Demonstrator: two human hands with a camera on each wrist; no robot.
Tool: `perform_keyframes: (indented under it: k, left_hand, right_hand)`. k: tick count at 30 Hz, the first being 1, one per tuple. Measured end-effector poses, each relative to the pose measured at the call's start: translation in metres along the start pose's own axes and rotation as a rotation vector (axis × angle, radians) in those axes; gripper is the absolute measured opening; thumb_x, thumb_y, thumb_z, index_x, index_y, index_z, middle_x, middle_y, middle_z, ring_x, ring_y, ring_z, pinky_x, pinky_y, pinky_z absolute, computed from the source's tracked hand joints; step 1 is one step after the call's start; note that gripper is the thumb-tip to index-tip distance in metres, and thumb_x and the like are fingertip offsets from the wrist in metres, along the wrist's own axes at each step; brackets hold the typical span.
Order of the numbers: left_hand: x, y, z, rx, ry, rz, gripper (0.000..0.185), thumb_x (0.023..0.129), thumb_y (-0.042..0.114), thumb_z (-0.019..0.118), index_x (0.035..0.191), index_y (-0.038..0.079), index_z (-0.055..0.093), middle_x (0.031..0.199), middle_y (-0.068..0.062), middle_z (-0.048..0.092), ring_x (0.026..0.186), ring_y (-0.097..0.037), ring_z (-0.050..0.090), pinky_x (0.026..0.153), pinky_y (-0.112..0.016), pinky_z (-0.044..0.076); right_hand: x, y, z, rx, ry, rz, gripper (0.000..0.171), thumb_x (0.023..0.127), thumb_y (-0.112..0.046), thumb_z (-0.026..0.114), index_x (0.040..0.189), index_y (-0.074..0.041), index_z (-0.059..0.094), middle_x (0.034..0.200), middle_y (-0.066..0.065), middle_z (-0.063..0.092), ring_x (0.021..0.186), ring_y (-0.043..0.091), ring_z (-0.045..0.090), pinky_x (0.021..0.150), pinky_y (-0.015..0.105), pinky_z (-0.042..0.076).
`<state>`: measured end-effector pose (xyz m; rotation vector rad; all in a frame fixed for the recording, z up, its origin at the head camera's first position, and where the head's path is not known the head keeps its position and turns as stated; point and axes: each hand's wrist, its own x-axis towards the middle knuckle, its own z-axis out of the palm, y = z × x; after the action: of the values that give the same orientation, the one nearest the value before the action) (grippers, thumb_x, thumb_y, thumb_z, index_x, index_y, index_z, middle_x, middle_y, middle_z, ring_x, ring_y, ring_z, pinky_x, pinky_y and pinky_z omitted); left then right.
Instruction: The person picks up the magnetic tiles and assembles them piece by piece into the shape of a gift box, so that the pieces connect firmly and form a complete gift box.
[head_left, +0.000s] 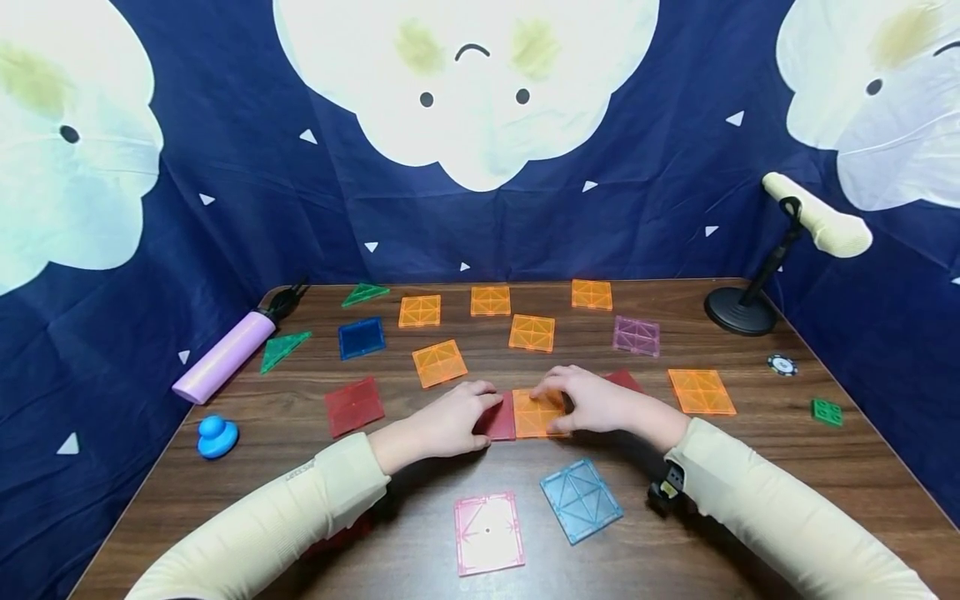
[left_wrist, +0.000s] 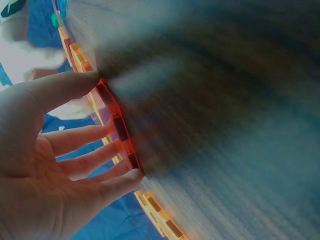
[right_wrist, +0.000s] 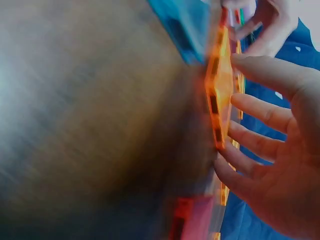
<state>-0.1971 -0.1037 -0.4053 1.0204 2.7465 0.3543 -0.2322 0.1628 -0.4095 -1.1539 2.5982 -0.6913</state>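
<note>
A red magnetic tile point(head_left: 501, 421) and an orange magnetic tile point(head_left: 534, 417) lie flat side by side on the table, edges meeting. My left hand point(head_left: 453, 419) holds the red tile by its edges, covering its left part. In the left wrist view, thumb and fingers spread along the red tile point(left_wrist: 119, 125). My right hand point(head_left: 592, 402) holds the orange tile, index finger at the far side and thumb nearer me. In the right wrist view its fingertips touch the orange tile point(right_wrist: 220, 90). A light blue tile point(head_left: 581, 500) and a clear pink tile point(head_left: 489, 533) lie nearer me.
Several orange tiles point(head_left: 532, 332), a dark blue tile point(head_left: 362, 338), a purple tile point(head_left: 637, 336) and green triangles point(head_left: 285, 350) lie around. A blue duck point(head_left: 217, 437) and a purple cylinder point(head_left: 225, 358) sit left. At right are a black stand point(head_left: 741, 311), a poker chip point(head_left: 782, 364) and a green brick point(head_left: 827, 412).
</note>
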Motion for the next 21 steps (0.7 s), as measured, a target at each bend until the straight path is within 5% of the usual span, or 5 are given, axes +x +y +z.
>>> perform_keyframes:
  k: [10,17,21]
  left_hand:
    - [-0.001,0.002,0.003,0.023,0.048,0.051,0.054,0.088,0.021,0.081,0.135,0.003,0.064,0.137,-0.018,0.056,0.123,-0.034,0.053,0.105,-0.046,0.046]
    - [0.003,0.0,0.001,0.008,0.033,0.054,0.053,0.087,0.02,0.081,0.135,0.004,0.066,0.137,-0.017,0.057,0.123,-0.033,0.054,0.106,-0.046,0.045]
    - [0.005,-0.001,0.001,0.018,0.038,0.053,0.053,0.086,0.021,0.082,0.134,0.004,0.067,0.135,-0.016,0.058,0.122,-0.033,0.054,0.105,-0.045,0.046]
  right_hand:
    - [0.045,0.029,-0.025,-0.027,0.175,0.135,0.041,0.094,-0.015,0.073,0.13,0.0,0.064,0.139,0.024,0.054,0.132,0.045,0.047,0.111,0.057,0.035]
    - [0.072,0.054,-0.028,0.028,0.107,0.243,0.051,0.093,-0.02,0.076,0.139,-0.003,0.06,0.157,0.028,0.034,0.145,0.045,0.032,0.118,0.056,0.025]
    - [0.08,0.057,-0.026,0.03,0.105,0.226,0.043,0.093,-0.017,0.077,0.131,-0.002,0.064,0.148,0.024,0.049,0.137,0.04,0.045,0.114,0.052,0.033]
